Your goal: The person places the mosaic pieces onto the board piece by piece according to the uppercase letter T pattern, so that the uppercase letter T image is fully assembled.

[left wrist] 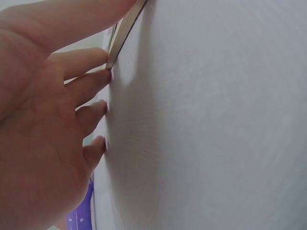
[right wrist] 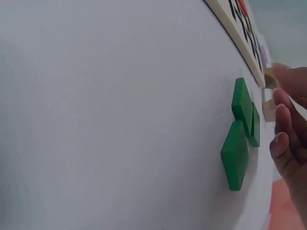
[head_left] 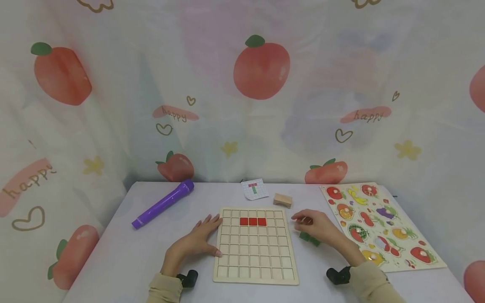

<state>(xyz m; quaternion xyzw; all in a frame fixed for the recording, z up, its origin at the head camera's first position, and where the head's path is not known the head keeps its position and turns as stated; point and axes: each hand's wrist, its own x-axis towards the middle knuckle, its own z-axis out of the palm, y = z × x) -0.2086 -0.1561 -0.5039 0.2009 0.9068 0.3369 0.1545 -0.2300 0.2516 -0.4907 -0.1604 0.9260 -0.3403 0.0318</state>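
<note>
A wooden grid board lies flat, three red square tiles side by side in one of its upper rows. My left hand rests along the board's left edge, thumb and fingers spread and touching its side; the left wrist view shows fingertips down by the tabletop. Right of the board, my right hand hovers with loosely bent fingers and nothing visible in them. Just below it lie three green tiles, partly covered by the hand in the head view.
A purple microphone-shaped stick lies at the back left. Behind the board are a paper card with a red and green T pattern and a small wooden block. A fruit puzzle board covers the table's right side, near the right forearm.
</note>
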